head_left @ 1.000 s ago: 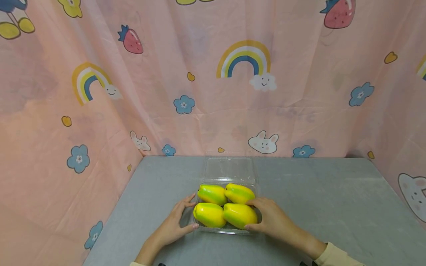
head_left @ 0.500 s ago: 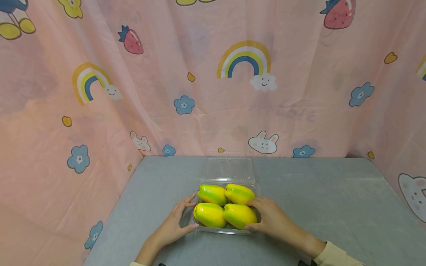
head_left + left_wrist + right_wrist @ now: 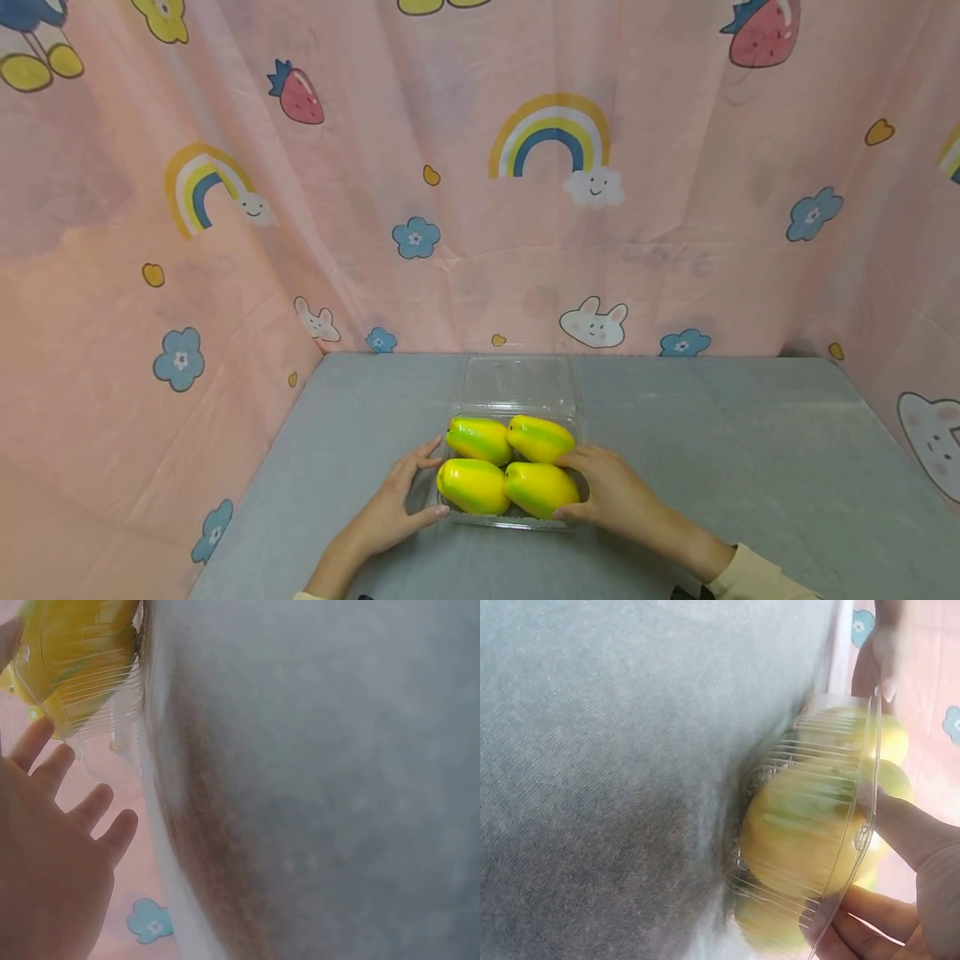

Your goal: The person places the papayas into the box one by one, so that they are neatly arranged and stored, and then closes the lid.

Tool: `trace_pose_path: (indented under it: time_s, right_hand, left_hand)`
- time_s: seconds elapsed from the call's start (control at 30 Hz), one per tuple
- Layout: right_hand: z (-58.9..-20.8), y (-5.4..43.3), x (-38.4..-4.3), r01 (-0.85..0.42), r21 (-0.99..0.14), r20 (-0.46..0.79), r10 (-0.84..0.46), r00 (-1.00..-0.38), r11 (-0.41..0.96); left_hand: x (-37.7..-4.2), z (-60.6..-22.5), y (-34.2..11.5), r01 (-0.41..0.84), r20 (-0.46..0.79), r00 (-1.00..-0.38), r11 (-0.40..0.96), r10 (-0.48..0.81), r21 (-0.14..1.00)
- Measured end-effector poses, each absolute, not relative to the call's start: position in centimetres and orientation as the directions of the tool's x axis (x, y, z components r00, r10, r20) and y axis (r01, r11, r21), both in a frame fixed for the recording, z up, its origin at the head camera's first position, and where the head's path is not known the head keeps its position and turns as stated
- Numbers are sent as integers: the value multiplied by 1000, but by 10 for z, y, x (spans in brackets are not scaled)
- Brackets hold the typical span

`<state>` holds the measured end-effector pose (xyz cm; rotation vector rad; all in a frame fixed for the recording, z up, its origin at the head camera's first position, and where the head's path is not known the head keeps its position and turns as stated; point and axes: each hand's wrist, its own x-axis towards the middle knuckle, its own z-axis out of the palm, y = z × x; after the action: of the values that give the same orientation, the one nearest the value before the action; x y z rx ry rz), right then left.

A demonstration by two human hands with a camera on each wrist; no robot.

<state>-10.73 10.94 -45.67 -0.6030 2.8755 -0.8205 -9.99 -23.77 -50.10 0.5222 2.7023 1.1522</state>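
A clear plastic clamshell box (image 3: 510, 525) sits on the grey table, holding several yellow-green mangoes in two rows. My right hand (image 3: 618, 496) reaches over the box's right rim and holds the front right mango (image 3: 540, 490) between thumb and fingers. Through the ribbed wall in the right wrist view, fingertips show inside, beside the mango (image 3: 795, 832). At the left side, my left hand (image 3: 390, 508) has its thumb and index fingertip right at the rim, next to the front left mango (image 3: 472, 486). Its other fingers are spread and lightly bent in the left wrist view.
The box's clear lid (image 3: 517, 382) is folded back toward the rear of the table (image 3: 712, 433). Behind and at both sides hangs a pink curtain (image 3: 465, 283) printed with rainbows, flowers and rabbits.
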Motion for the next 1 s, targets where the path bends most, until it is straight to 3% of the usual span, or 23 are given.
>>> trace_pose_path:
  time_s: [0.33, 0.63, 1.0]
  right_hand:
    - [-458, 112, -108, -364, -541, 43, -407, -912, 759]
    - [-466, 123, -111, -486, -554, 147, -495, -856, 676]
    - [-474, 124, -110, -488, -586, 175, -487, -856, 647]
  left_hand:
    - [-100, -501, -238, 249, -15, -925, 636, 380, 731]
    - [-100, -502, -238, 239, -23, -927, 638, 375, 732]
    - [-100, -503, -238, 247, -13, -929, 645, 371, 724]
